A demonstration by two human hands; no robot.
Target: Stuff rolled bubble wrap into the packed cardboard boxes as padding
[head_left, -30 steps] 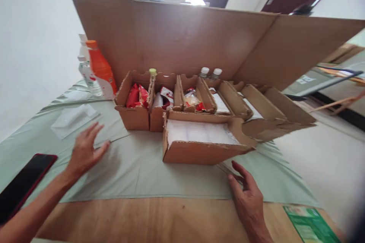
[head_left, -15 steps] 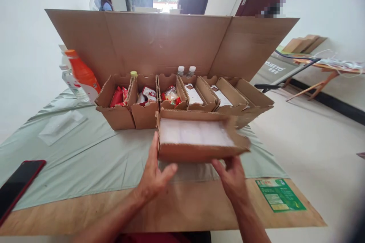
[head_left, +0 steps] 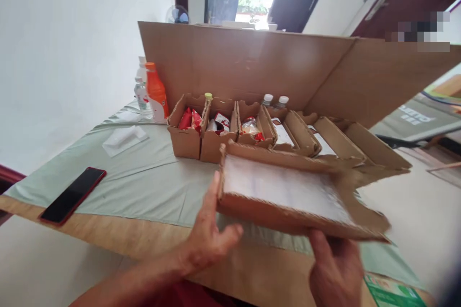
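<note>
A long open-topped cardboard box [head_left: 266,208] is held in front of me, tilted down to the right. White contents with a plastic-like sheen [head_left: 281,184] fill most of it; their kind is unclear. My left hand [head_left: 212,230] presses its fingers along the box's left end, the thumb sticking out free below. From beneath, my right hand [head_left: 334,266] grips the near side toward the right, its fingertips hidden under the cardboard. Behind the held box stands a row of similar cardboard bins, among them a left bin [head_left: 185,144] with red packets [head_left: 190,118].
A tall cardboard panel [head_left: 230,60] stands behind the bins. Left of them are an orange bottle [head_left: 156,91] and clear bottles. A phone [head_left: 74,195] and a white plastic wrapper [head_left: 124,140] lie on the green cloth [head_left: 154,187]. A green printed sheet [head_left: 392,292] lies at front right.
The view has turned to the right. The held box has come closer and tilts more, its right end lower. Both hands have stayed on it.
</note>
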